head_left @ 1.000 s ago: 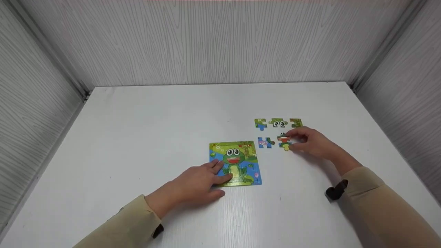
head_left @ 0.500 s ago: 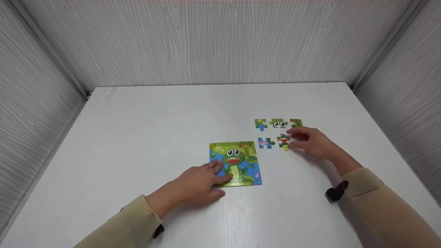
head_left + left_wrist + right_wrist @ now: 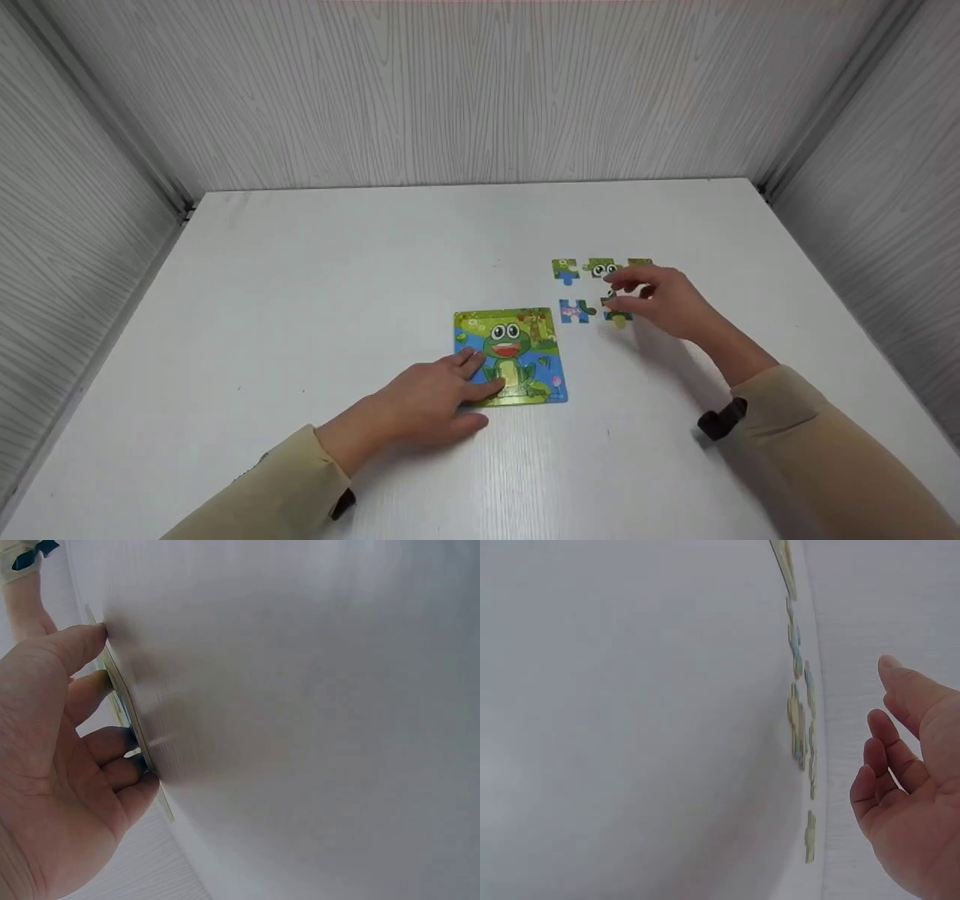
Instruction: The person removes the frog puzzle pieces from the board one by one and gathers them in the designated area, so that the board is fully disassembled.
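A square frog puzzle board (image 3: pixel 537 341) lies flat on the white table, and my left hand (image 3: pixel 431 401) rests on its lower left part. In the left wrist view that hand's fingertips touch the edge-on board (image 3: pixel 126 701), while the thumb meets the table. Over the loose pieces hovers my right hand (image 3: pixel 671 300), partly hiding the frog mouth-and-belly piece (image 3: pixel 618 317). The right wrist view has the same hand (image 3: pixel 922 780) raised above the table, fingers loosely bent, nothing between thumb and fingers.
Right of the board lies a blue piece with a pink flower (image 3: pixel 574 311). Behind it are a green-and-blue corner piece (image 3: pixel 565 271), a frog-eyes piece (image 3: pixel 601 268) and a partly covered corner piece (image 3: pixel 640 262). A grey wood-grain wall (image 3: pixel 472 90) stands behind the table.
My right hand has left the side of the mouth-and-belly piece, rising and moving slightly left over the pieces. The left hand stays in place on the board.
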Action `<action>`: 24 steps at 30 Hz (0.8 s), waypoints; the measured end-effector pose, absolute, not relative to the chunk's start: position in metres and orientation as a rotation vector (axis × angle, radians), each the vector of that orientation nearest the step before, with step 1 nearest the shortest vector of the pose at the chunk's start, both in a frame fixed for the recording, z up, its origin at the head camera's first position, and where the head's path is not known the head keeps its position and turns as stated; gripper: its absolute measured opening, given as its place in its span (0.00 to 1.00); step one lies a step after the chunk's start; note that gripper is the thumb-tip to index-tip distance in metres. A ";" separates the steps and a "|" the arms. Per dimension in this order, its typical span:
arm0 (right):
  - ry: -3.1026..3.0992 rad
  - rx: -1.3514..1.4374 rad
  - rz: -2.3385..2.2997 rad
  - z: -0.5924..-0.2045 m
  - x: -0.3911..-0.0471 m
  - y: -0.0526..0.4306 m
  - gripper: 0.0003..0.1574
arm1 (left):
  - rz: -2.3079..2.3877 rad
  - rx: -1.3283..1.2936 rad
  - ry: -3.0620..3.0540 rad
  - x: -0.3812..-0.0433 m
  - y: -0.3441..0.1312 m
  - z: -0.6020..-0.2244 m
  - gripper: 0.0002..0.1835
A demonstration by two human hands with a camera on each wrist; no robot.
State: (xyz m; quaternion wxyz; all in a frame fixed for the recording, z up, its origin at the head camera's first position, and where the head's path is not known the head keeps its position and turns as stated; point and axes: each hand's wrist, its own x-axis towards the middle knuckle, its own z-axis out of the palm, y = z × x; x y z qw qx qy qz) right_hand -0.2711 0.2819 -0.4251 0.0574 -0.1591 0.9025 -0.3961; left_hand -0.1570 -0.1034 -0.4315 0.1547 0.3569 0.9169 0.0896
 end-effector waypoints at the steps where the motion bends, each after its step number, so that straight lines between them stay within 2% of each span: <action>1: 2.733 -0.514 -1.192 -0.423 -0.269 0.277 0.25 | 0.259 1.022 2.627 -0.157 -0.103 -0.432 0.30; 10: 2.665 -0.727 -1.137 -0.415 -0.256 0.235 0.26 | 0.245 0.993 2.620 -0.159 -0.102 -0.433 0.31; 24: 2.602 -0.847 -0.991 -0.424 -0.246 0.198 0.27 | 0.274 1.003 2.617 -0.158 -0.104 -0.430 0.31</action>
